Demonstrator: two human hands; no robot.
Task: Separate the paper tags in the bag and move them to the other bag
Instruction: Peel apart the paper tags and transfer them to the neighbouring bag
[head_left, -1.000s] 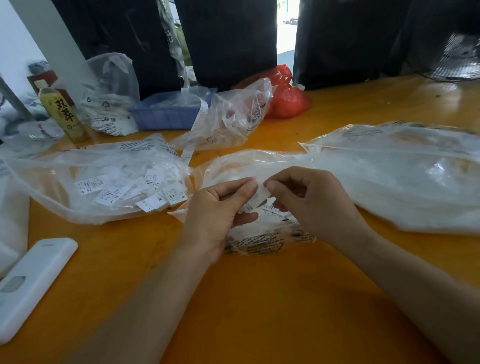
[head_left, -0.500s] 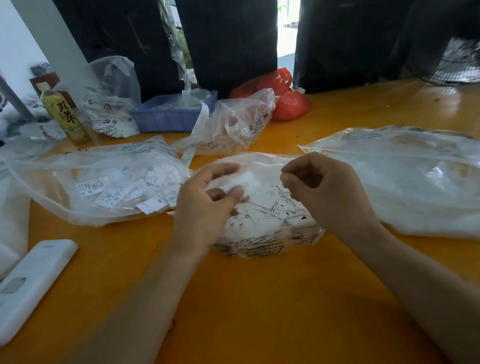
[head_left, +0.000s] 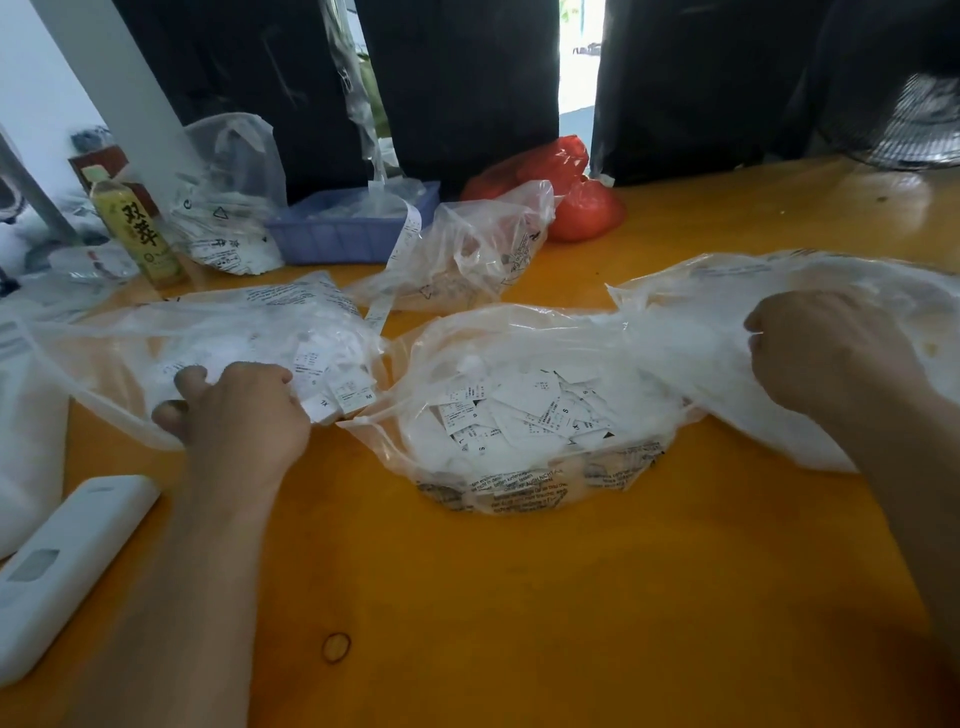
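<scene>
The left hand (head_left: 234, 410) grips the clear plastic bag of white tags (head_left: 171, 343) at left. The right hand (head_left: 826, 353), fingers curled, pinches the wide clear bag (head_left: 779, 291) at right.

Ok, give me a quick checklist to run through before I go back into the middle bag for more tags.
1. Middle bag has tags left: ok, a loose pile shows through the plastic.
2. Left bag ready to take tags: ok, left hand sits at its near edge, tags already inside.
3. Right bag ready: cannot tell, right hand is at it but the opening is hidden.
4. Hands free of tags: cannot tell, fingertips are hidden.
5. Middle bag mouth open: cannot tell.
6. Remote out of the way: ok, it lies apart at the table's left edge.
</scene>
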